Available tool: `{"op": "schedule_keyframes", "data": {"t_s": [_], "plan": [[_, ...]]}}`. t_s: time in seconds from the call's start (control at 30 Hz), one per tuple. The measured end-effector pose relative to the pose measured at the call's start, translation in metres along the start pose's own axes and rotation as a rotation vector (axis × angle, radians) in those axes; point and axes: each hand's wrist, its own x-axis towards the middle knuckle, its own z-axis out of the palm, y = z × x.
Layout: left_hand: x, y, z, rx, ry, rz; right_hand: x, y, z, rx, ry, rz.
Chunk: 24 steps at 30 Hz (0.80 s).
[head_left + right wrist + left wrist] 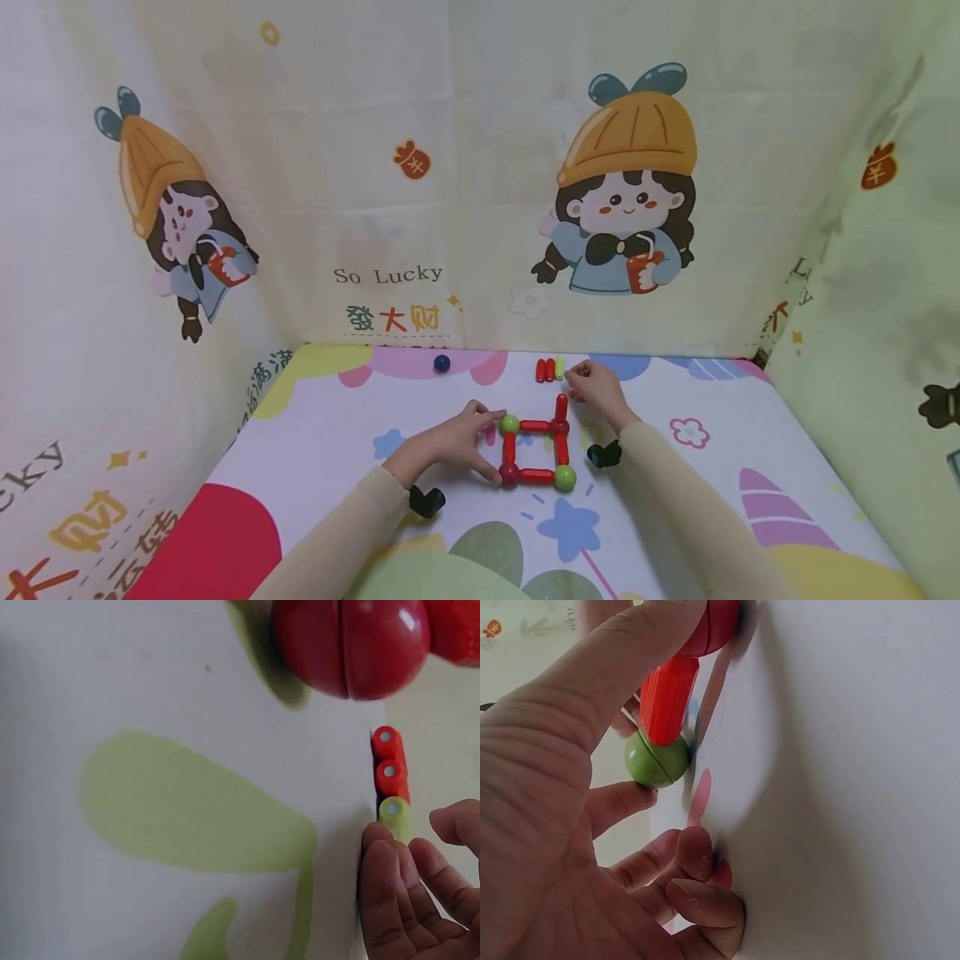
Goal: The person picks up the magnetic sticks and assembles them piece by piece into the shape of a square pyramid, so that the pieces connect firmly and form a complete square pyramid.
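A square of red magnetic rods (536, 476) lies on the table, with green balls (565, 477) and dark red balls (508, 474) at its corners. From its far right ball, another red rod (562, 407) sticks out toward the back. My left hand (453, 443) holds the square's left side, thumb on the near red ball and index fingertip at the far green ball (657, 759). The right hand (597, 390) is beside a light green rod (394, 812), its thumb apart from the fingers. Whether those fingers touch the rod is unclear.
Two loose red rods (545, 370) stand side by side, left of the light green rod. A dark blue ball (442, 363) sits near the table's back edge. Printed cloth (487, 208) hangs behind and at both sides. The tabletop (330, 433) carries coloured prints.
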Motion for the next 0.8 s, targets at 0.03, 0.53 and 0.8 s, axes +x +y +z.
{"op": "schedule_keyframes", "data": {"t_s": [0.03,0.53,0.8], "plan": [[0.000,0.000,0.000,0.000,0.001,0.000,0.003,-0.001,0.001,-0.006,0.004,0.004],[0.002,-0.002,0.000,0.016,0.005,0.004,0.028,-0.015,0.004,-0.149,-0.035,0.067],[0.001,-0.003,0.000,0.014,0.003,0.004,0.024,-0.019,0.003,-0.150,-0.057,0.122]]}}
